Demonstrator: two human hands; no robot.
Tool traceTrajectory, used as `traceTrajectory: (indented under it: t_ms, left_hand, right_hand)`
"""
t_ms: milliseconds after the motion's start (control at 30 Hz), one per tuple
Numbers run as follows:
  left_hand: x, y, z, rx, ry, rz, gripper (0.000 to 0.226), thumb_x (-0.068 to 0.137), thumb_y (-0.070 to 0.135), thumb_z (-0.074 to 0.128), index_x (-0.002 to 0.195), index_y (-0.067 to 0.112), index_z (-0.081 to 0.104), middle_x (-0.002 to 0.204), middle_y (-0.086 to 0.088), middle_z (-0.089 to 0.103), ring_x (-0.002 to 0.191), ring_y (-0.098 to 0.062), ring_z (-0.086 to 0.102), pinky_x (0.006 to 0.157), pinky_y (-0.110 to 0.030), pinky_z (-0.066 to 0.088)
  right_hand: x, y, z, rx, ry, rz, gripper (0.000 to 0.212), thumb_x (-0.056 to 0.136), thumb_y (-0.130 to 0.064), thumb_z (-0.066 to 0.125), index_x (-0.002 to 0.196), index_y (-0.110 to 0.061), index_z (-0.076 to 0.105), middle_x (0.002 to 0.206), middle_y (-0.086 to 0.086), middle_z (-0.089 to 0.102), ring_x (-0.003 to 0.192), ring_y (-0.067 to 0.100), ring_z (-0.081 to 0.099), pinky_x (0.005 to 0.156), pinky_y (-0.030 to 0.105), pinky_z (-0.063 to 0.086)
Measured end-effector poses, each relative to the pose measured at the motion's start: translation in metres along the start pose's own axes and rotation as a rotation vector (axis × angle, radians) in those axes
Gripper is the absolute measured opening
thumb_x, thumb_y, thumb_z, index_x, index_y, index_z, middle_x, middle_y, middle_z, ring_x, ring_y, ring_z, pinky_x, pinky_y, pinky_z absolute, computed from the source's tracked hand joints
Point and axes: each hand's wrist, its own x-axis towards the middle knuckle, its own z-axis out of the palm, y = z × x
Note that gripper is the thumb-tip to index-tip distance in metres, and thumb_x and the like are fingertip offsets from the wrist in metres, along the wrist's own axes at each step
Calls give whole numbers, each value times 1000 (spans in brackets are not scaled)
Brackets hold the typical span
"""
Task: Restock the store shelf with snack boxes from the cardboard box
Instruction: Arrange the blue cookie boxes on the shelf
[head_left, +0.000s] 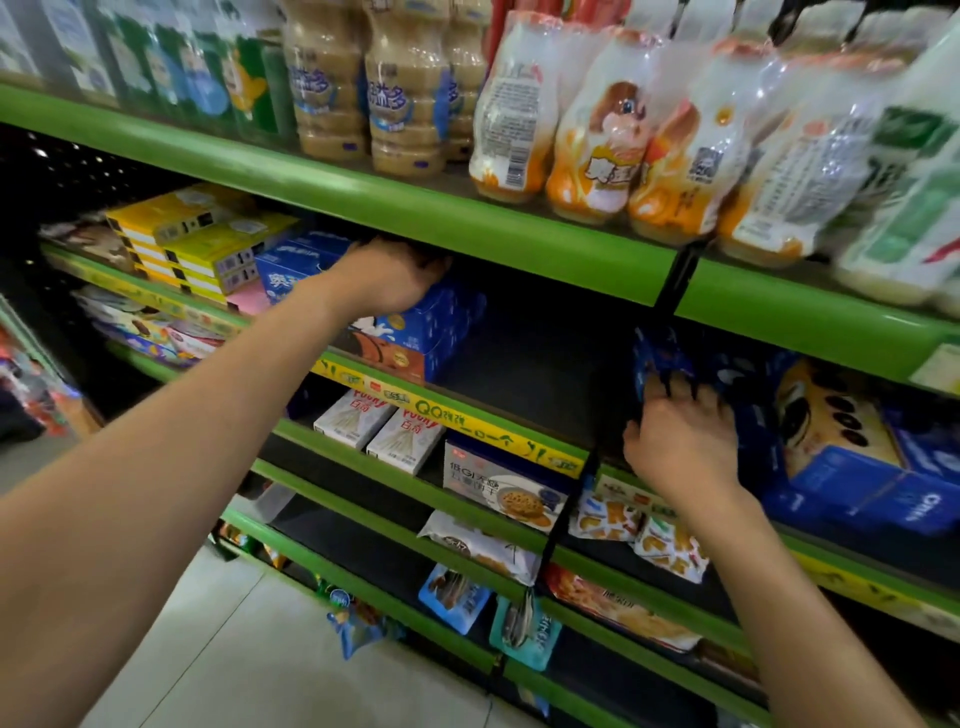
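- Left hand (387, 278) reaches deep under the green shelf edge (441, 218), fingers curled over the top of a blue snack box (421, 332) that sits on the shelf directly beneath the palm.
- Right hand (680, 441) grips a dark blue packet (662, 358), fingers hooked into its lower edge; the packet stands up just beyond the fingertips, its long axis roughly vertical.
- Between the two hands lies a bare dark stretch of shelf (540, 358); this gap looks like the spot to be filled, and both hands are about equally near to it.
- Beyond the left hand, away from the gap, more blue boxes and a stack of yellow boxes (192, 244) are packed together.
- On the outer side of the right hand, blue cookie boxes (852, 467) crowd close against the packet.
- A black upright strip (675, 280) runs down just above the right hand and may hinder sliding the packet across.
- No cardboard box is in view.
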Motion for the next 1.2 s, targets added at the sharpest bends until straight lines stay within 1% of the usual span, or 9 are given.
traceTrajectory:
  t_ms: [200, 333, 467, 567, 767, 900, 1033, 1133, 1200]
  left_hand:
    - [-36, 58, 11, 18, 140, 282, 37, 98, 26, 51, 132, 17, 62, 137, -14, 57, 128, -35, 47, 106, -39, 36]
    - [-64, 93, 47, -200, 21, 391, 37, 99, 21, 52, 134, 10, 59, 136, -10, 58, 127, -26, 49, 106, -29, 32]
    - [-75, 96, 82, -345, -146, 282, 42, 101, 28, 50, 141, 17, 51, 141, -2, 50, 130, -18, 45, 103, -23, 33]
    - [-76, 90, 91, -545, -147, 161, 43, 98, 29, 54, 140, 20, 52, 137, 2, 51, 127, -13, 47, 101, -24, 35]
    - [-79, 91, 91, -1032, -114, -121, 46, 97, 42, 55, 139, 24, 49, 113, 14, 63, 103, -5, 64, 93, -24, 49]
    - [-82, 99, 86, -1432, -224, -261, 38, 98, 42, 55, 131, 24, 48, 116, -5, 70, 95, -21, 73, 86, -37, 59]
    - [-87, 82, 83, -1630, -214, -308, 51, 94, 45, 60, 132, 12, 53, 116, -11, 71, 101, -31, 71, 85, -46, 59]
    - [-93, 71, 84, -1758, -278, -317, 63, 84, 49, 67, 131, 9, 54, 120, -14, 69, 107, -34, 68, 81, -47, 59]
    - [-95, 74, 88, -1752, -279, -317, 50, 84, 42, 71, 120, 9, 58, 117, -13, 70, 104, -32, 69, 82, -49, 58]
  right_hand:
    - [-7, -8, 15, 361, 121, -191, 64, 90, -19, 60, 149, -9, 38, 153, 10, 37, 138, 29, 30, 110, 42, 37]
    - [-6, -1, 25, 611, 132, -108, 73, 83, -23, 72, 147, -12, 38, 149, 13, 36, 132, 33, 37, 105, 42, 39]
    - [1, 9, 28, 878, 59, -10, 57, 82, -30, 74, 131, -31, 46, 102, -11, 62, 88, 13, 61, 72, 29, 47]
    - [6, 13, 24, 1400, -22, 168, 37, 84, -22, 75, 116, -29, 58, 105, -8, 69, 89, 11, 69, 68, 21, 49]
    - [-4, 3, 10, 2081, -246, 257, 19, 89, -7, 62, 106, -15, 62, 103, 6, 76, 88, 18, 74, 66, 34, 58]
    - [-19, -15, 7, 1899, -347, 85, 32, 87, -5, 65, 116, -18, 58, 104, 3, 74, 88, 20, 74, 68, 38, 60]
    - [-23, -6, 1, 1447, -169, -174, 72, 80, -3, 78, 133, -36, 43, 119, -21, 60, 102, 3, 67, 79, 21, 56]
    - [-31, -4, 0, 1033, -33, -324, 75, 79, -13, 80, 126, -51, 37, 121, -32, 47, 106, -2, 58, 84, 20, 52]
    - [-40, -6, 3, 906, 29, -464, 74, 75, -23, 82, 126, -49, 35, 125, -40, 34, 115, -4, 46, 94, 22, 45]
